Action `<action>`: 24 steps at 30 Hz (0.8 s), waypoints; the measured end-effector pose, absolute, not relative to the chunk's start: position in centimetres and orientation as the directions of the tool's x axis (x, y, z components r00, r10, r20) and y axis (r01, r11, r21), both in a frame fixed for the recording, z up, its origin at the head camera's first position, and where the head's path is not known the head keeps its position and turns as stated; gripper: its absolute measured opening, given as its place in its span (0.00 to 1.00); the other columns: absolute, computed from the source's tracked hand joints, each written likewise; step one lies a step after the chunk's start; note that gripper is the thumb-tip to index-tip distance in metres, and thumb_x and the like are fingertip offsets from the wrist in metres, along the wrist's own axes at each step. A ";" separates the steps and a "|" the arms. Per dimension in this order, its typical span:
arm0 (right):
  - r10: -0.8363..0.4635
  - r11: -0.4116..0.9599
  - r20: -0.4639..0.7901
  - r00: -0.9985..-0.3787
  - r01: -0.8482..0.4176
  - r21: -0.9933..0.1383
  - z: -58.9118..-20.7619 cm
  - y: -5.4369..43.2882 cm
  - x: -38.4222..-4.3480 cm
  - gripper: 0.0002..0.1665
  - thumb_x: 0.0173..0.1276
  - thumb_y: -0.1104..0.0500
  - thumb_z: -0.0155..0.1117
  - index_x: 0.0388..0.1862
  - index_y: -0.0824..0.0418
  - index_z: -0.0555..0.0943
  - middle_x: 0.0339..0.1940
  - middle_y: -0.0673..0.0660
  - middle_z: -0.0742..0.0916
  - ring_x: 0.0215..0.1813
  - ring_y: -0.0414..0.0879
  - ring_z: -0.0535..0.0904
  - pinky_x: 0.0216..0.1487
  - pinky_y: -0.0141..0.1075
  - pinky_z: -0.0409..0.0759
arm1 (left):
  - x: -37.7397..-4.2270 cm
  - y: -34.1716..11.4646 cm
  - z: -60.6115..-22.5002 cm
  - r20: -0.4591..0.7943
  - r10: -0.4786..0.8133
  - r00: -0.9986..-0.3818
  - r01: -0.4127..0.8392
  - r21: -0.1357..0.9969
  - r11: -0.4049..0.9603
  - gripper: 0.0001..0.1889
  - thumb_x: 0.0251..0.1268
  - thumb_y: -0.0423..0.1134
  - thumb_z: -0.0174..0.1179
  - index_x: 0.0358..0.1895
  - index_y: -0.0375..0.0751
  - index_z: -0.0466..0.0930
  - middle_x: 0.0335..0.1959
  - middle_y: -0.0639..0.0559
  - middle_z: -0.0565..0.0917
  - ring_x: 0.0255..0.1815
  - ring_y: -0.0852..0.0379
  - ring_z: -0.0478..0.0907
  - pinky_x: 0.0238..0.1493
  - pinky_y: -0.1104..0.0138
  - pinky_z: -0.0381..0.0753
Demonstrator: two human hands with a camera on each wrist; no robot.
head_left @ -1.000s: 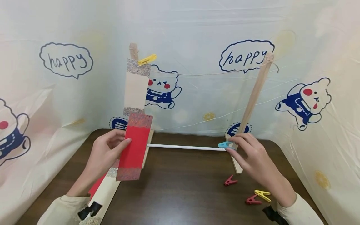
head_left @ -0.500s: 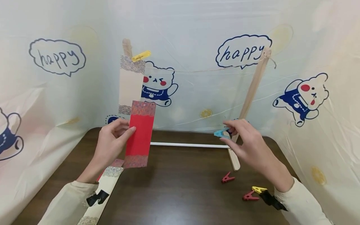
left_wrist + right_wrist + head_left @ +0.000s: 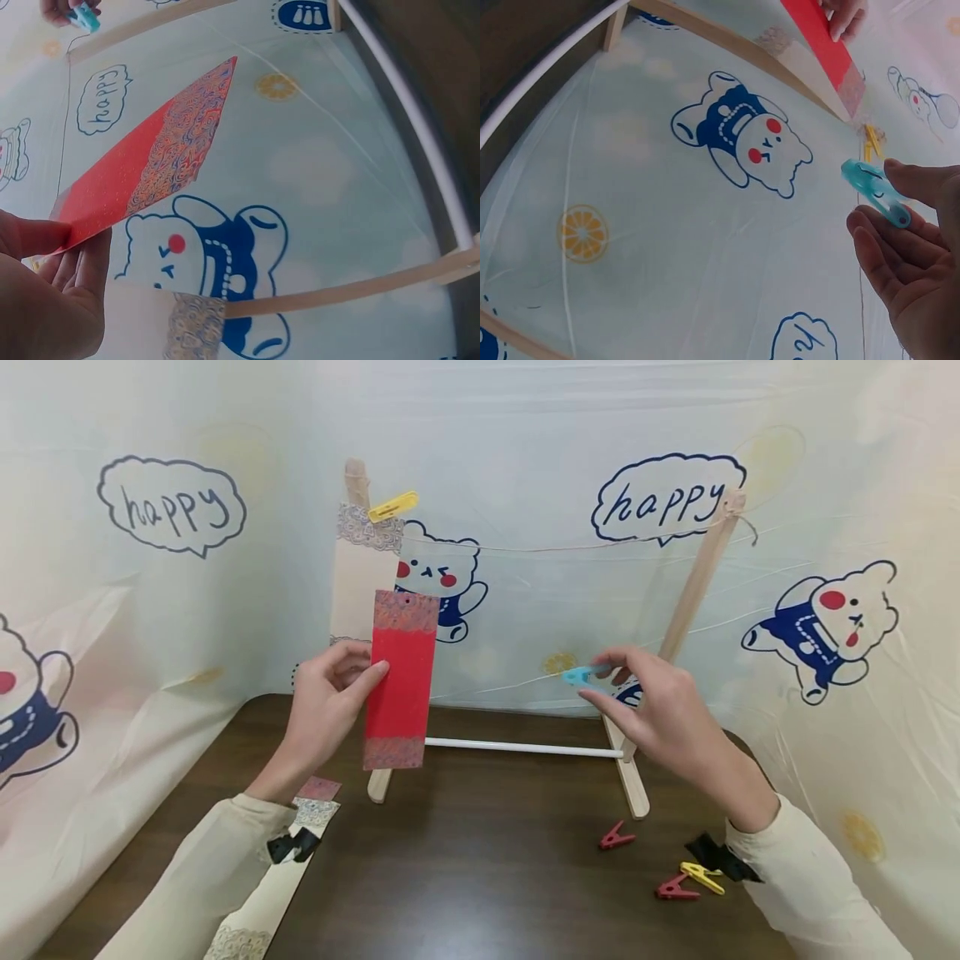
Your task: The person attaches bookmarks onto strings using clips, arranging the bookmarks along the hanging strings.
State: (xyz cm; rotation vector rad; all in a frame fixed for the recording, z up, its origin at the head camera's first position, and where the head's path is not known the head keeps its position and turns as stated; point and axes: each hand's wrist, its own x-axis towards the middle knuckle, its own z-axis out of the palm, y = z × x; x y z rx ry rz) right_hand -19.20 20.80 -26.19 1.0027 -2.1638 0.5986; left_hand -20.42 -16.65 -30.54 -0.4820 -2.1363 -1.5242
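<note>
A red card with patterned end bands (image 3: 401,685) is pinched along its left edge by my left hand (image 3: 330,706), thumb in front and fingers behind. My right hand (image 3: 660,710) pinches a light blue clothespin (image 3: 877,191) between thumb and fingers, to the right of the card. A thin string (image 3: 540,550) runs between two wooden posts above both hands. On its left end a cream card with lace-patterned bands (image 3: 363,572) hangs from a yellow clothespin (image 3: 393,507). The red card, held upright and slightly tilted, hides the lower part of the cream one.
Two red clothespins (image 3: 617,836) and a yellow one (image 3: 702,877) lie at the table's right. More cards (image 3: 258,893) lie at the left beneath my left sleeve. A white rod (image 3: 517,747) joins the feet of the wooden frame (image 3: 705,581), before a printed curtain.
My left hand has raised the red card and moved it rightward. My right hand has lifted the blue clothespin from near the right post's foot, up and slightly left.
</note>
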 end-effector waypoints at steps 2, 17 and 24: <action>-0.476 0.587 0.737 -0.479 -0.798 -0.139 -25.7 20.4 -19.6 0.24 0.55 0.66 0.79 0.49 0.67 0.79 0.40 0.57 0.88 0.39 0.44 0.83 0.37 0.21 0.76 | -20.9 -16.4 -30.2 0.563 0.019 -0.826 0.542 0.784 0.303 0.14 0.70 0.37 0.62 0.53 0.35 0.80 0.42 0.41 0.87 0.36 0.57 0.87 0.37 0.67 0.86; -0.455 0.508 0.768 -0.451 -0.840 -0.193 -21.2 15.9 -22.8 0.18 0.65 0.60 0.72 0.50 0.66 0.79 0.39 0.55 0.90 0.37 0.45 0.85 0.25 0.27 0.70 | -23.3 -15.6 -28.8 0.582 0.010 -0.813 0.562 0.781 0.274 0.13 0.70 0.36 0.61 0.53 0.33 0.79 0.43 0.39 0.86 0.38 0.58 0.87 0.41 0.70 0.84; -0.450 0.542 0.741 -0.498 -0.812 -0.217 -18.6 13.7 -24.7 0.18 0.69 0.56 0.69 0.51 0.65 0.78 0.44 0.55 0.88 0.45 0.44 0.82 0.49 0.37 0.82 | -24.3 -15.6 -28.4 0.557 -0.010 -0.831 0.531 0.797 0.287 0.14 0.71 0.38 0.61 0.54 0.34 0.79 0.44 0.40 0.86 0.40 0.56 0.87 0.43 0.69 0.84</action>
